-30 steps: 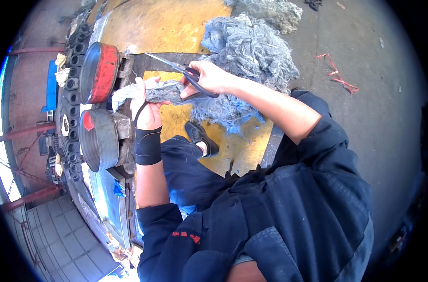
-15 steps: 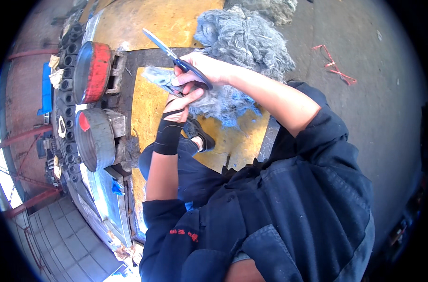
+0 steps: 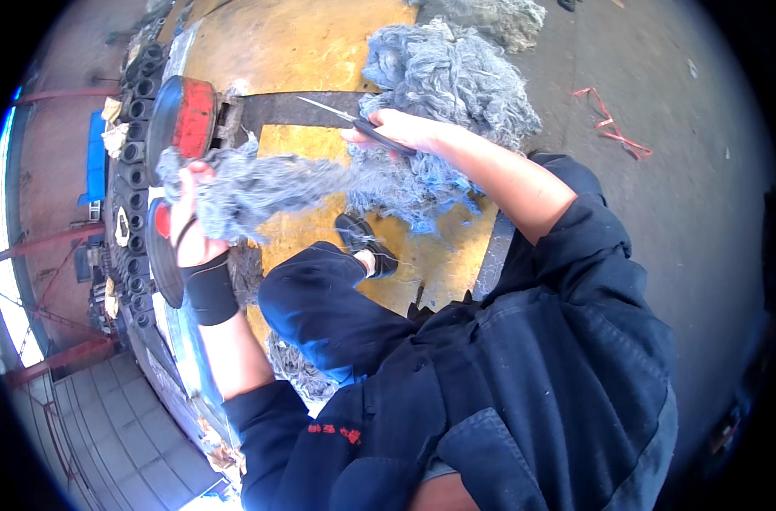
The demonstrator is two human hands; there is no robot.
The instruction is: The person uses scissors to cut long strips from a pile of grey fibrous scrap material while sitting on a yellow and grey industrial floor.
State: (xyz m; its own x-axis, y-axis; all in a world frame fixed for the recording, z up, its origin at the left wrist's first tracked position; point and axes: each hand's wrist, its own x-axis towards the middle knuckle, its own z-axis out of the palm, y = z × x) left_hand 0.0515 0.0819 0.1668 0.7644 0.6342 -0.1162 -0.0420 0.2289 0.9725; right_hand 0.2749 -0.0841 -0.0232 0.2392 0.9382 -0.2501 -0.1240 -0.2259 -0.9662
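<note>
My left hand (image 3: 196,217), with a black band at the wrist, is closed round a bunch of grey-blue yarn waste (image 3: 264,187). The bunch stretches rightward over the yellow board (image 3: 277,243), and its loose strands reach the ragged near end of a large yarn heap (image 3: 443,72). In my right hand (image 3: 401,128) are scissors (image 3: 328,111) with dark handles, held in front of the heap. Their blades point up and left and look nearly together. Part of the left fingers is hidden by the yarn.
A red and black drum-like ring (image 3: 196,115) stands at the left, with a second ring (image 3: 162,264) partly behind my left hand. Beyond them runs a row of black tubes (image 3: 134,153). Red strapping (image 3: 609,128) lies on the dark floor at right. My shoe (image 3: 371,247) rests on the board.
My left hand has moved left, away from the right hand, drawing the yarn bunch out with it. The right hand with the scissors has shifted slightly right, and the scissor blades have come lower.
</note>
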